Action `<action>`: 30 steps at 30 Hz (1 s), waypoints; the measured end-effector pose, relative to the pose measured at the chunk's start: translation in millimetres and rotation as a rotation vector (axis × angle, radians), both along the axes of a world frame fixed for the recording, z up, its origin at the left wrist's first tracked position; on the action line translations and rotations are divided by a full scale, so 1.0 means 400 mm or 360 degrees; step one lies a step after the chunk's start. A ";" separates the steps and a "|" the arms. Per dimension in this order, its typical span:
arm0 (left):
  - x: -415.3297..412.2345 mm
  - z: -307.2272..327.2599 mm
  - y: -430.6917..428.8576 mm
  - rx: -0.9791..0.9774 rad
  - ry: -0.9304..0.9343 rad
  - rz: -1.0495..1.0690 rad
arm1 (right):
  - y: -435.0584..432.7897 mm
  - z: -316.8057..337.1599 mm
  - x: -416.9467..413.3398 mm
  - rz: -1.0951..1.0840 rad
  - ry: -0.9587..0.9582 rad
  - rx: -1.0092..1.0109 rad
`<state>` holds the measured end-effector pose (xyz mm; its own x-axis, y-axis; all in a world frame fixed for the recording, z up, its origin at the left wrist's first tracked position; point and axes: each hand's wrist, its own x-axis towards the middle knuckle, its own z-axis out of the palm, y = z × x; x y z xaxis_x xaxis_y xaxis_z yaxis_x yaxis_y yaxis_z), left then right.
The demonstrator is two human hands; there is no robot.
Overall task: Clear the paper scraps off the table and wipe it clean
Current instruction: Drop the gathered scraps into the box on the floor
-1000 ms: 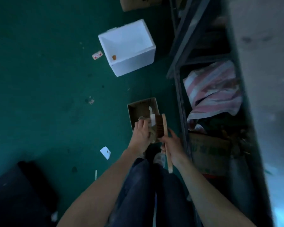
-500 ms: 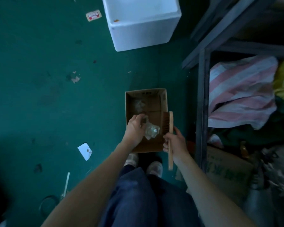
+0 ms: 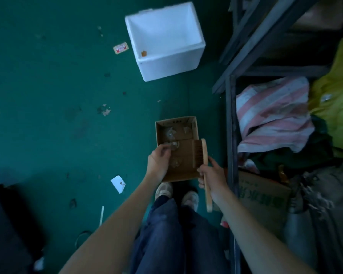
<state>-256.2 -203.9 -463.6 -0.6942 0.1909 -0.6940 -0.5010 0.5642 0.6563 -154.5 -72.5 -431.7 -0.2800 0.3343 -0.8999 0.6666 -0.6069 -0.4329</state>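
Green floor (image 3: 48,95), left: one white paper scrap (image 3: 118,183) lies loose, well apart from the cardboard box (image 3: 186,175). Far centre: an open white foam box (image 3: 166,62). The left hand (image 3: 158,163) is over the cardboard box's near-left corner, fingers curled beside a crumpled scrap (image 3: 173,144); whether they pinch it cannot be determined. Further crumpled scraps (image 3: 169,133) lie inside the box. The right hand (image 3: 212,177) is clamped round the handle of a wooden brush (image 3: 204,153), bristles facing left at the box's right wall. A metal shelf frame (image 3: 229,135) stands right.
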 end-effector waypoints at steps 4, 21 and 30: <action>-0.003 0.198 -0.015 0.0017 0.0006 0.0087 | -0.003 0.189 0.008 0.0007 0.0065 -0.0009; 0.073 0.757 -0.059 0.0323 0.0156 -0.0003 | -0.063 0.718 0.173 -0.0005 0.0415 0.0252; 0.137 0.880 0.057 0.0542 0.0162 -0.0412 | -0.044 0.863 0.325 -0.0334 0.0546 0.0463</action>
<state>-201.2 -181.2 -111.6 -0.6550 0.5736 -0.4918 -0.2944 0.4057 0.8653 -24.4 -89.9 -86.6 -0.4434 0.6387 -0.6288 0.3325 -0.5343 -0.7772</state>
